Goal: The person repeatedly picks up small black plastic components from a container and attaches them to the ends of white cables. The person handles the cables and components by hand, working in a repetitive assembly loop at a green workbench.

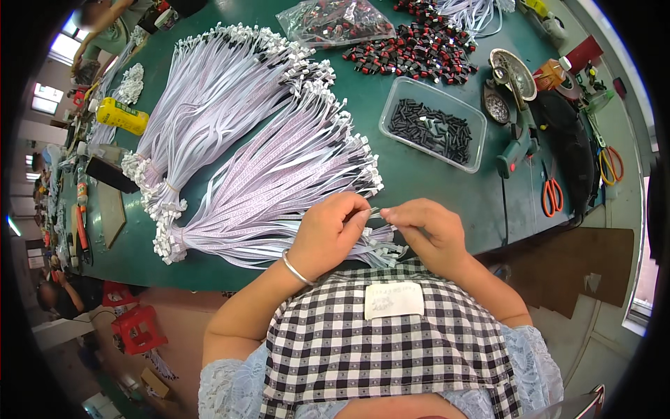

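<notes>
My left hand [328, 230] and my right hand [433, 232] meet at the table's near edge, each with its fingertips pinched. Between them shows the thin pale end of a ribbon cable [375, 213], held in my left fingers. What the right fingertips grip at that end is too small to make out. Under and beside the hands lies a fanned bundle of white flat ribbon cables [269, 185], tied near its left end. White connectors tip both ends, with black sleeves near many of the right-hand ones. A second such bundle [216, 91] lies behind it.
A clear plastic tub [477, 162] of short black tubes stands right of the bundles. Behind it are a heap of red-and-black parts [419, 52] and a bag of them [335, 24]. A green hot-air tool [518, 150] and red-handled scissors [552, 195] lie right; a yellow bottle [122, 116] lies left.
</notes>
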